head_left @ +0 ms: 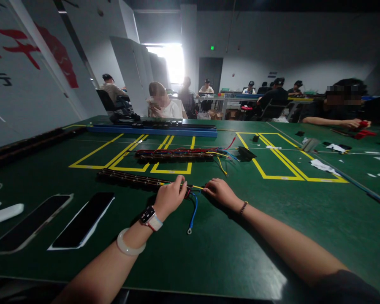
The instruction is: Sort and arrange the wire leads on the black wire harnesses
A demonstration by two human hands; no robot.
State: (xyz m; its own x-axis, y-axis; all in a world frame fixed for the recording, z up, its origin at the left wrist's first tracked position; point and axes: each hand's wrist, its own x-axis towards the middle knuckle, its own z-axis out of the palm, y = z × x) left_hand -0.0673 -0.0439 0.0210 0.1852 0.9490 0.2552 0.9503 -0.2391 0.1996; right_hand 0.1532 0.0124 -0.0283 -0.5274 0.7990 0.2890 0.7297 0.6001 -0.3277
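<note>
A long black strip (126,177) with thin wires along its top lies on the green table, angled towards me. My left hand (171,197) is closed over the wires at its right end; the fingers partly hide what they grip. From there a yellow wire (197,187) runs to my right hand (222,193), whose fingers pinch its far end. A blue wire (194,211) with a metal ring terminal (189,231) hangs loose below, resting on the table between my hands.
Behind lies a second black strip (174,156) with red, blue and yellow leads. Yellow tape outlines (283,177) mark the table (272,219). Two dark phones (84,221) (30,223) lie at left. Paper scraps (323,165) and a person's hands (354,123) are at right.
</note>
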